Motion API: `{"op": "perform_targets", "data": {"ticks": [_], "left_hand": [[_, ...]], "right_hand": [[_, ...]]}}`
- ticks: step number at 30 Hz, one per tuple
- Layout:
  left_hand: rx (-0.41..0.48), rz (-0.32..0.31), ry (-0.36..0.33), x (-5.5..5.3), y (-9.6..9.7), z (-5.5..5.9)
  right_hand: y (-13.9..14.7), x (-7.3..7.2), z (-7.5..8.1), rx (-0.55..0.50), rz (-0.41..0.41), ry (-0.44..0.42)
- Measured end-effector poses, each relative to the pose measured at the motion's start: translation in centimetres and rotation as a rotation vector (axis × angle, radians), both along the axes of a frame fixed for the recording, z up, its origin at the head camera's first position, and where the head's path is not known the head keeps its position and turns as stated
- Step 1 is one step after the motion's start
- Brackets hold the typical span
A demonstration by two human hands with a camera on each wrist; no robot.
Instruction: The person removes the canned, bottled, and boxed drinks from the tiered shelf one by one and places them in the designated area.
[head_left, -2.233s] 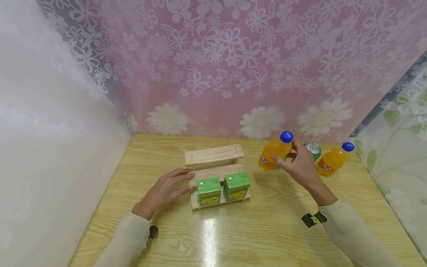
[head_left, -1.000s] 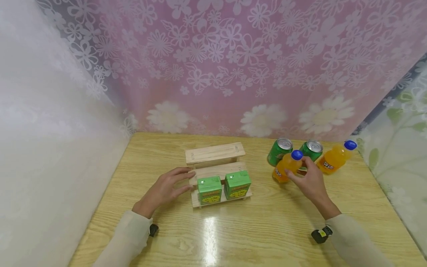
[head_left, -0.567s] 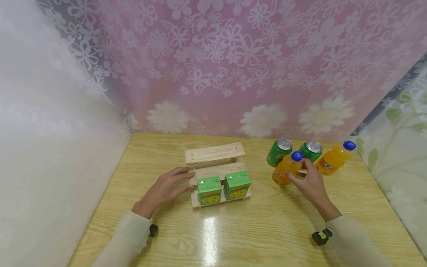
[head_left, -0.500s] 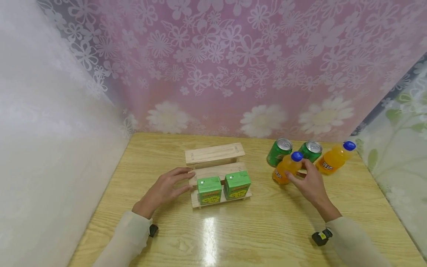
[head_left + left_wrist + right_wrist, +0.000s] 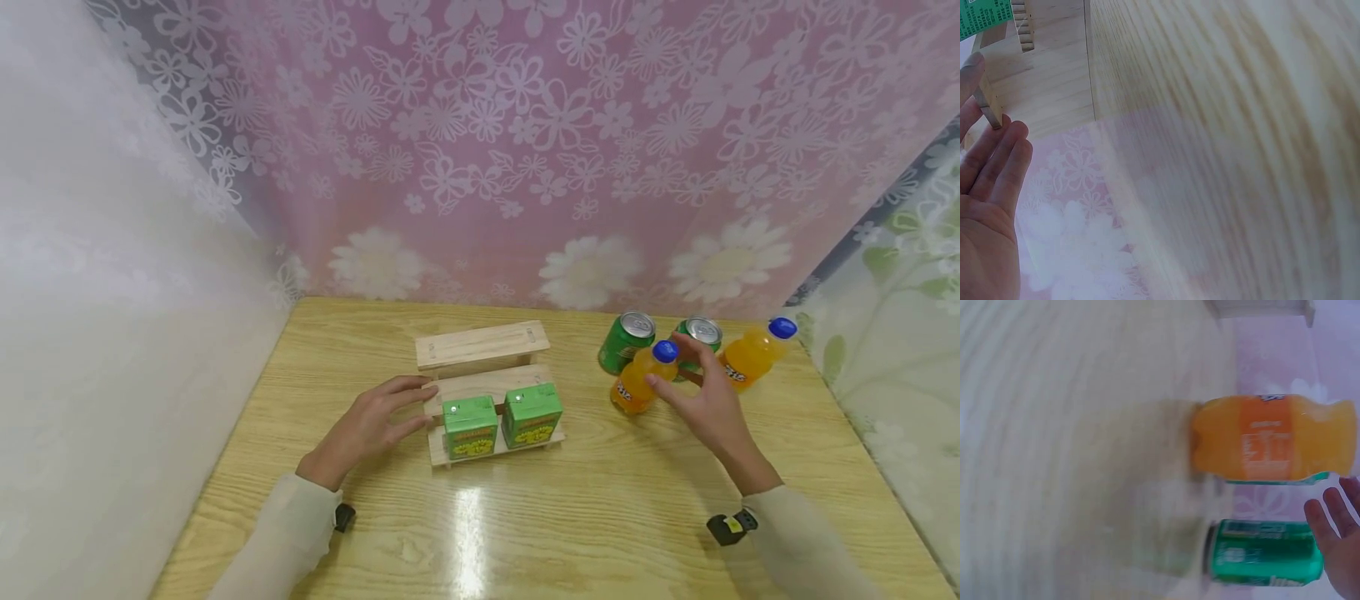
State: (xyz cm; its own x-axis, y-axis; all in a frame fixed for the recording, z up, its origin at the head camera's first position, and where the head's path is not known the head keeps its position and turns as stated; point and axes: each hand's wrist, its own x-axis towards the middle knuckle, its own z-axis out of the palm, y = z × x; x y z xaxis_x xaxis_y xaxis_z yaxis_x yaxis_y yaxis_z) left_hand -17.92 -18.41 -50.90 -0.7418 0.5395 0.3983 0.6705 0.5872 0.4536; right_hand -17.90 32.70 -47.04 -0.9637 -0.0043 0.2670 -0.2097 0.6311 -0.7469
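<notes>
In the head view, my right hand (image 5: 711, 396) is spread beside a small orange soda bottle (image 5: 637, 385) with a blue cap, thumb tip close to its side. The bottle stands upright on the table, and the right wrist view shows the fingers (image 5: 1329, 519) apart from it. My left hand (image 5: 367, 429) holds the left end of a stepped wooden rack (image 5: 483, 346), thumb and fingers on either side of a plank. Two green juice cartons (image 5: 470, 429) stand side by side on the rack's lowest step.
Behind the bottle stands a green soda can (image 5: 627, 343). A second green can (image 5: 701, 331) is partly hidden by my right hand. Another orange soda bottle (image 5: 753, 354) is at the far right. A pink flowered curtain (image 5: 480, 167) closes off the back of the table (image 5: 360, 533).
My right hand brought the orange soda bottle down and toward me, in front of the cans, then let go and drew slightly right. My left hand stays at the rack.
</notes>
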Motion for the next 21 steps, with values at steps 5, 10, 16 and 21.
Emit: {"op": "perform_targets", "data": {"ticks": [5,10,16,21], "left_hand": [[0.002,-0.002,-0.010,0.1,0.1,0.2],[0.002,0.002,-0.017,0.1,0.1,0.2],[-0.002,0.010,-0.023,0.1,0.1,0.1],[0.000,0.013,-0.039,0.2,0.1,0.2]], "right_hand": [[-0.5,-0.3,1.2,0.038,0.018,0.080],[-1.4,-0.5,2.4,0.101,0.033,0.145],[-3.0,-0.9,2.7,0.145,0.087,0.306],[-4.7,-1.0,2.4,0.166,0.177,0.409]]}}
